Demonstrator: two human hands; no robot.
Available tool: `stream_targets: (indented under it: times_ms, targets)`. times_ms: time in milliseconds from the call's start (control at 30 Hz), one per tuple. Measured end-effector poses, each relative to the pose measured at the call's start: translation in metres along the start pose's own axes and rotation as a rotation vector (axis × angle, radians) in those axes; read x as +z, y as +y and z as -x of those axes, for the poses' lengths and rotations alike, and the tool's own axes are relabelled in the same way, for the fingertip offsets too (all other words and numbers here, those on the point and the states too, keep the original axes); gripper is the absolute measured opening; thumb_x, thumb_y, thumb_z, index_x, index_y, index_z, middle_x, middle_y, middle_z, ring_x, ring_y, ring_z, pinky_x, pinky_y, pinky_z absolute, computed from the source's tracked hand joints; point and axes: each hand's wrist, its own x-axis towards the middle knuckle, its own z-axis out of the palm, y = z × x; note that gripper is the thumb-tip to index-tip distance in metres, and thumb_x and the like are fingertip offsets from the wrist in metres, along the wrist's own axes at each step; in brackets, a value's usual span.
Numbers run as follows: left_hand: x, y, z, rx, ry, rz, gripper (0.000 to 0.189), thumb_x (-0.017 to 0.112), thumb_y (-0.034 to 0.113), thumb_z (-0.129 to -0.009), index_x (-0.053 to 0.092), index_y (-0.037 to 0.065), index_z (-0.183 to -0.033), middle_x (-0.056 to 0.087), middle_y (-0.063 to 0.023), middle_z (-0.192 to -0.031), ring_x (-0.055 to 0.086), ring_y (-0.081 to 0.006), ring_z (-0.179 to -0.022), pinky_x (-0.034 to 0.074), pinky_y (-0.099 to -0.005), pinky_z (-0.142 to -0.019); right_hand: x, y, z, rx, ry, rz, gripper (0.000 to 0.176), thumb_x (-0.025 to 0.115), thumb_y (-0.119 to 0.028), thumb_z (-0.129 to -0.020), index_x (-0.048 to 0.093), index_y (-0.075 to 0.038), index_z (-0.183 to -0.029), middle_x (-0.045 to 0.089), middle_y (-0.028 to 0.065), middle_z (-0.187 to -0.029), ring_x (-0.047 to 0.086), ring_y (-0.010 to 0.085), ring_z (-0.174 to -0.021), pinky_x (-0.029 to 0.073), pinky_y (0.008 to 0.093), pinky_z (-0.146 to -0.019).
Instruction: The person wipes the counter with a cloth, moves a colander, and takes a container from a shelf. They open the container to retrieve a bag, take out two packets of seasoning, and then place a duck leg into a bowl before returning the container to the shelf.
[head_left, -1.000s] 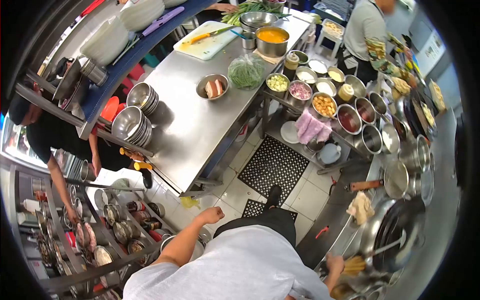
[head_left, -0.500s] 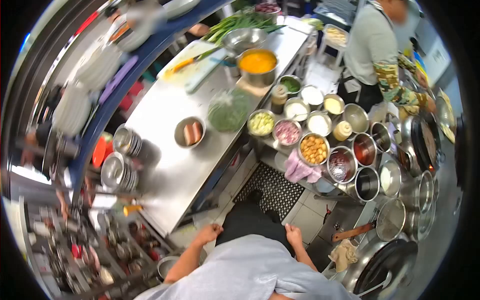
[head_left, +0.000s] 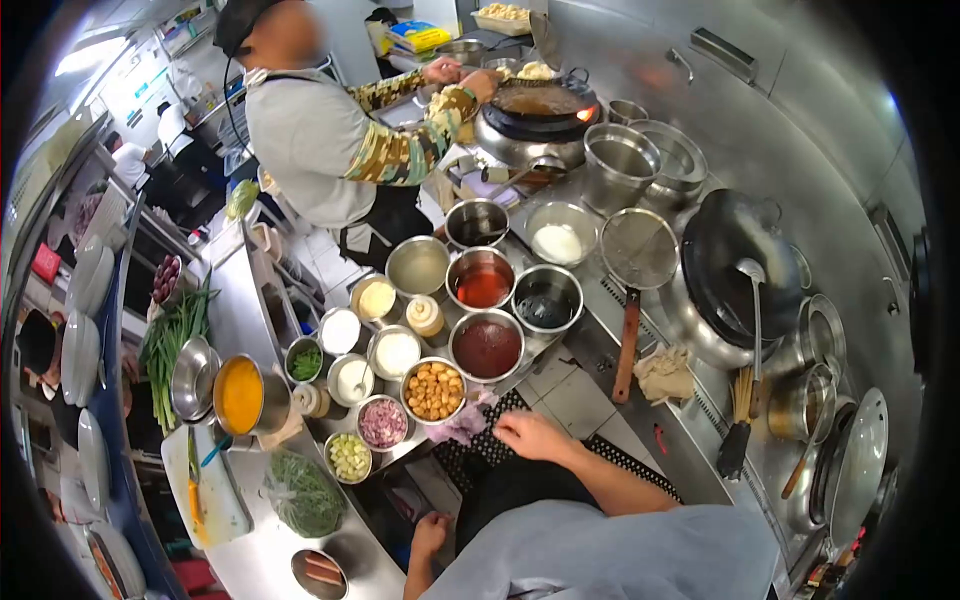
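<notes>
My right hand point(head_left: 535, 437) is raised in front of my body with its fingers loosely curled, and I see nothing in it. Just beyond its fingertips a pink cloth point(head_left: 462, 425) hangs by the bowl of browned cubes point(head_left: 433, 391). Lower down, my left hand point(head_left: 430, 535) hangs near my dark trousers, its fingers closed and nothing showing in them. Close by stand bowls of chopped red onion point(head_left: 382, 422), pale green pieces point(head_left: 348, 457) and dark red sauce point(head_left: 486, 346). A bag of greens point(head_left: 305, 493) and a bowl with sausage-like pieces point(head_left: 320, 572) lie on the left-hand table.
A co-worker point(head_left: 310, 150) stands at a wok point(head_left: 540, 100) with a flame beneath. On my right are a large wok point(head_left: 735, 265) with a ladle, a wooden-handled strainer point(head_left: 640, 250) and a bamboo brush point(head_left: 740, 420). A knife point(head_left: 196, 500) lies on the cutting board point(head_left: 225, 490).
My view has swung right toward the stoves and woks. My right hand has lifted forward, away from my side, toward the bowls. My left hand stays low.
</notes>
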Motion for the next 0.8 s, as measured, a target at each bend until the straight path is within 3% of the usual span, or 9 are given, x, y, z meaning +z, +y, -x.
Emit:
stream_targets:
  times_ms: [67, 167, 233, 300, 367, 433, 633, 667, 800]
  targets:
    - [-0.004, 0.012, -0.002, 0.035, -0.019, 0.080, 0.030, 0.058, 0.029, -0.094, 0.069, 0.001, -0.099, 0.072, -0.0156, -0.093, 0.070, -0.0289, -0.086, 0.054, -0.0391, -0.076, -0.006, 0.002, 0.012, 0.019, -0.055, -0.023, 0.023, 0.060, -0.025, -0.093, 0.066, -0.002, -0.093, 0.067, 0.0192, -0.090, 0.065, 0.0380, -0.087, 0.051, 0.0458, -0.077]
    - [-0.004, 0.023, 0.022, -0.140, 0.044, 1.106, 0.028, 0.057, 0.034, -0.099, 0.063, 0.007, -0.096, 0.072, -0.0140, -0.094, 0.070, -0.0268, -0.084, 0.055, -0.0371, -0.071, -0.016, 0.012, 0.036, 0.098, -0.081, 0.000, 0.026, 0.062, -0.028, -0.093, 0.068, -0.003, -0.096, 0.070, 0.0174, -0.096, 0.066, 0.0356, -0.092, 0.052, 0.0424, -0.081]
    - [-0.017, 0.007, 0.049, -0.020, 0.365, 1.493, 0.037, 0.057, 0.045, -0.098, 0.053, 0.010, -0.087, 0.067, -0.0133, -0.081, 0.065, -0.0229, -0.071, 0.055, -0.0341, -0.065, -0.022, 0.018, 0.048, 0.267, -0.168, 0.032, 0.026, 0.062, -0.028, -0.091, 0.069, -0.003, -0.095, 0.070, 0.0182, -0.094, 0.067, 0.0363, -0.091, 0.052, 0.0422, -0.080]
    - [-0.037, -0.051, 0.069, -0.018, 0.807, 1.764, 0.042, 0.061, 0.050, -0.094, 0.051, 0.010, -0.104, 0.061, -0.0116, -0.077, 0.063, -0.0230, -0.068, 0.056, -0.0318, -0.067, -0.028, 0.032, 0.055, 0.324, -0.273, 0.012, 0.028, 0.062, -0.029, -0.091, 0.070, -0.003, -0.099, 0.071, 0.0183, -0.092, 0.069, 0.0344, -0.086, 0.053, 0.0397, -0.076]
    - [-0.079, -0.043, 0.094, -0.123, 1.306, 1.986, 0.043, 0.061, 0.037, -0.096, 0.050, 0.006, -0.124, 0.053, -0.0124, -0.118, 0.057, -0.0251, -0.099, 0.058, -0.0353, -0.079, -0.033, 0.045, 0.059, 0.316, -0.361, -0.010, 0.029, 0.062, -0.029, -0.091, 0.070, -0.003, -0.100, 0.071, 0.0170, -0.090, 0.069, 0.0328, -0.083, 0.053, 0.0396, -0.075]
    - [-0.092, -0.097, 0.093, 0.175, 1.335, 1.971, 0.038, 0.051, 0.025, -0.099, 0.048, 0.002, -0.129, 0.052, -0.0175, -0.122, 0.059, -0.0282, -0.100, 0.060, -0.0387, -0.080, -0.039, 0.050, 0.048, 0.345, -0.421, -0.088, 0.029, 0.062, -0.029, -0.091, 0.069, -0.003, -0.102, 0.072, 0.0143, -0.087, 0.069, 0.0294, -0.080, 0.052, 0.0384, -0.073]
    - [-0.079, -0.135, 0.098, -0.146, 1.391, 1.626, 0.034, 0.042, 0.005, -0.094, 0.048, -0.010, -0.124, 0.062, -0.0213, -0.104, 0.066, -0.0307, -0.078, 0.061, -0.0352, -0.063, -0.056, 0.057, 0.024, 0.215, -0.444, -0.039, 0.027, 0.064, -0.027, -0.090, 0.070, -0.003, -0.101, 0.071, 0.0136, -0.084, 0.069, 0.0266, -0.078, 0.052, 0.0367, -0.072]
    - [-0.075, -0.090, 0.112, -0.214, 1.482, 1.596, 0.033, 0.041, 0.004, -0.092, 0.050, -0.013, -0.120, 0.064, -0.0219, -0.102, 0.067, -0.0288, -0.074, 0.059, -0.0319, -0.057, -0.064, 0.050, 0.021, 0.197, -0.440, -0.036, 0.027, 0.064, -0.027, -0.090, 0.070, -0.003, -0.101, 0.071, 0.0134, -0.084, 0.069, 0.0265, -0.077, 0.052, 0.0366, -0.072]
    - [-0.067, 0.005, 0.166, -0.195, 1.151, 1.296, 0.030, 0.045, 0.005, -0.089, 0.056, -0.012, -0.111, 0.066, -0.0201, -0.091, 0.066, -0.0214, -0.067, 0.056, -0.0258, -0.054, -0.067, 0.060, 0.016, 0.182, -0.494, -0.068, 0.027, 0.065, -0.027, -0.090, 0.070, -0.003, -0.101, 0.071, 0.0141, -0.085, 0.069, 0.0250, -0.078, 0.052, 0.0361, -0.072]
